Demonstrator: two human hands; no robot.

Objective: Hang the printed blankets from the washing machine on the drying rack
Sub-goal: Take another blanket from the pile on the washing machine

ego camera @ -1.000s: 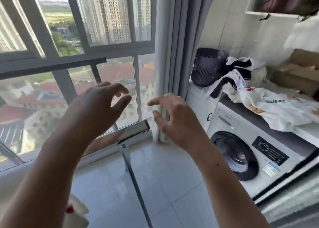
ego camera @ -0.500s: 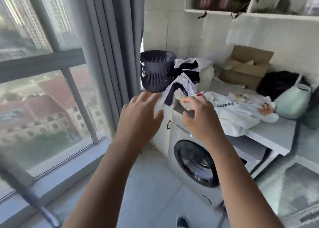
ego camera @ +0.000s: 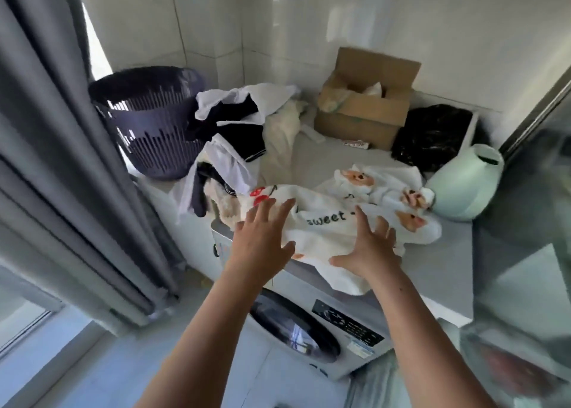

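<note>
Reaching with splayed, empty left hand point(ego camera: 262, 237) and right hand point(ego camera: 369, 247) over the crumpled white cartoon-printed blanket point(ego camera: 333, 225) atop the grey bench point(ego camera: 438, 271) above the front-loading washing machine point(ego camera: 312, 330); best gathered at two edges, clear of neighbouring black-and-white clothes point(ego camera: 234, 129).

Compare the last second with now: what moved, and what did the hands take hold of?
The view swung from the window to the washing machine. Both hands came forward: the left hand and right hand now lie spread on the printed blanket, not yet gripping. The basket, cardboard box and clothes pile stayed put.
</note>
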